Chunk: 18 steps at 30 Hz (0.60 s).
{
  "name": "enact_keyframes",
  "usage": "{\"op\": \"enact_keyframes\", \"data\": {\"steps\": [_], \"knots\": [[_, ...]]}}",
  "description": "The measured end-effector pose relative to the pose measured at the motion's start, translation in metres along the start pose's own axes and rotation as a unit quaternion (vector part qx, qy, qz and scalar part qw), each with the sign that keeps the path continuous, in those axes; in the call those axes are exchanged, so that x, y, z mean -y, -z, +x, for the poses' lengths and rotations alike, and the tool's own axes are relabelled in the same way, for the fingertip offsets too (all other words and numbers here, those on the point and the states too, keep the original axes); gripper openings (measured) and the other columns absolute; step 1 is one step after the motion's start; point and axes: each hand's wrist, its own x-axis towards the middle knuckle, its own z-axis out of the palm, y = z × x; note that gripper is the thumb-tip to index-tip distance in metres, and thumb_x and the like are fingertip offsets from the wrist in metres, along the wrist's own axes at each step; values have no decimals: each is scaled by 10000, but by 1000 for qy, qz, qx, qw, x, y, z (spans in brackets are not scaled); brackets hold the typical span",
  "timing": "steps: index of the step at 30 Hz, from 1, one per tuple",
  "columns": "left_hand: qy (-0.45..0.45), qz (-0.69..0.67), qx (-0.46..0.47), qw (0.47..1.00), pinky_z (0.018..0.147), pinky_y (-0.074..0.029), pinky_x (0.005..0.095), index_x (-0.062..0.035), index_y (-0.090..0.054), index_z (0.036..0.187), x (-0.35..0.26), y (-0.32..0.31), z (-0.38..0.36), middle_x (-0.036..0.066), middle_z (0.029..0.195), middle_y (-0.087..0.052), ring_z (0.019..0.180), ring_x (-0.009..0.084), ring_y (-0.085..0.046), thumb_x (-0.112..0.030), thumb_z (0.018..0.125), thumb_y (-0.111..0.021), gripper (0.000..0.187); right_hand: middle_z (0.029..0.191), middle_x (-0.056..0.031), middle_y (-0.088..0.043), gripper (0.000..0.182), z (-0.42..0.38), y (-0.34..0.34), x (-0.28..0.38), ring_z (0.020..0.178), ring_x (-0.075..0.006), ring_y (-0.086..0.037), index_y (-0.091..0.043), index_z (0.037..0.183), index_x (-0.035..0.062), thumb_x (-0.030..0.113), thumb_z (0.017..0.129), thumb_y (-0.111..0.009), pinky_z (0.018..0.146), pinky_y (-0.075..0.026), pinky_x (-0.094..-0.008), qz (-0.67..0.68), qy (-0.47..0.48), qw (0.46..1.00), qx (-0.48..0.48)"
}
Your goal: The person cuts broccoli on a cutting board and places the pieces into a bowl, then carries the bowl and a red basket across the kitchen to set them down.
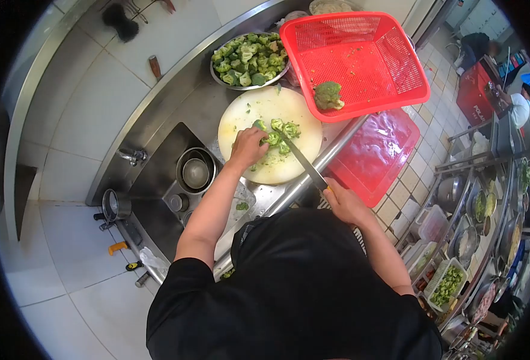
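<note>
knife (305,163) partly hidden by the right fingers (334,191), broccoli piece (271,139) by the left fingers (254,136)

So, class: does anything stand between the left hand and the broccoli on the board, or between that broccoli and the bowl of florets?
Nothing visible does. The left hand touches the broccoli; the knife is to the right. Toward the bowl, only small scraps dot the board.
</note>
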Motion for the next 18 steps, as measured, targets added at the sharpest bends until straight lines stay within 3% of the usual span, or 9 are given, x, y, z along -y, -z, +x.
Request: {"op": "enact_keyframes", "data": {"steps": [2, 4, 7, 18], "knots": [[5, 15, -5, 1000, 944, -468, 438, -77, -739, 1019, -4, -1, -6, 113, 1068, -694, 1039, 330, -614, -200, 774, -762, 275, 1050, -304, -688, 431, 3, 2, 7, 1009, -493, -657, -441, 1450, 120, 322, 1070, -433, 894, -492, -575, 13, -8, 1000, 16], [14, 27, -12, 999, 939, -469, 440, -75, -749, 980, -7, -3, -9, 111, 1025, -704, 1037, 327, -616, -227, 765, -775, 265, 1153, -296, -663, 460, 6, 2, 9, 1086, -479, -636, -445, 1466, 99, 325, 1066, -440, 934, -487, -540, 17, -20, 998, 51], [27, 26, -22, 999, 938, -472, 444, -69, -757, 947, -7, -6, -14, 113, 981, -713, 1022, 326, -620, -245, 760, -779, 259, 1044, -312, -682, 413, 13, -6, 6, 994, -494, -654, -458, 1421, 110, 314, 1063, -443, 873, -495, -582, -14, 9, 999, 37], [35, -39, -41, 998, 941, -480, 431, -38, -758, 970, -1, -12, -15, 120, 986, -719, 1010, 331, -622, -183, 786, -752, 235, 1067, -303, -686, 404, 14, -1, 23, 943, -479, -671, -448, 1392, 57, 288, 1060, -440, 835, -509, -581, -108, 10, 993, 42]]}}
